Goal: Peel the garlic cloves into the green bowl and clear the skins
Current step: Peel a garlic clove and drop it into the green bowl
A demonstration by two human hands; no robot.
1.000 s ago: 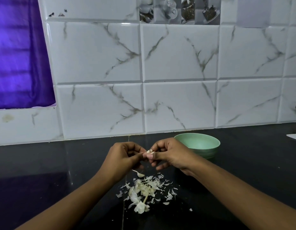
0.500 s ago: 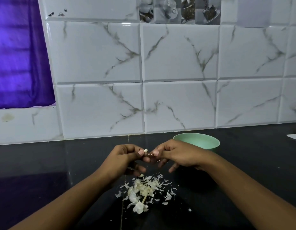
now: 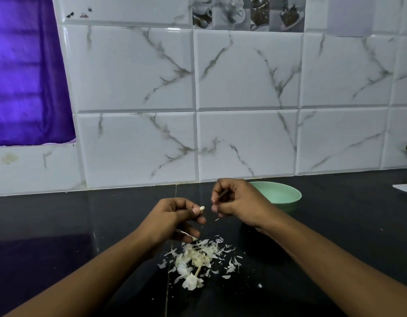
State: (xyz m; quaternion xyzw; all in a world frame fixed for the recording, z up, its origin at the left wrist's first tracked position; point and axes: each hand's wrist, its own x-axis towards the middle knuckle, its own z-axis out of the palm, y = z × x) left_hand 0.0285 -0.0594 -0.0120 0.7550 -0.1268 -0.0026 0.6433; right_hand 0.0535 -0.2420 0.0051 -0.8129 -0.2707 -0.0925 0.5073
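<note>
My left hand point(image 3: 175, 216) pinches a small white garlic clove point(image 3: 202, 208) between thumb and forefinger, above the black counter. My right hand point(image 3: 236, 202) is a little to the right and higher, its fingers curled round a thin strip of skin point(image 3: 223, 193). A tiny sliver of skin point(image 3: 217, 219) hangs in the air below it. The green bowl point(image 3: 282, 195) stands just behind my right hand; what lies inside is not visible. A heap of white garlic skins point(image 3: 198, 259) with a stalk lies on the counter below both hands.
The black counter point(image 3: 83, 225) runs to a white marble-patterned tiled wall point(image 3: 243, 88). A purple curtain point(image 3: 26, 76) hangs at the far left. A white flat object point(image 3: 405, 188) sits at the right edge. A stray skin flake point(image 3: 260, 286) lies right of the heap.
My hands have pulled apart: the right one moved up and right with a strip of skin, the left one keeps the clove, now bare at its tip.
</note>
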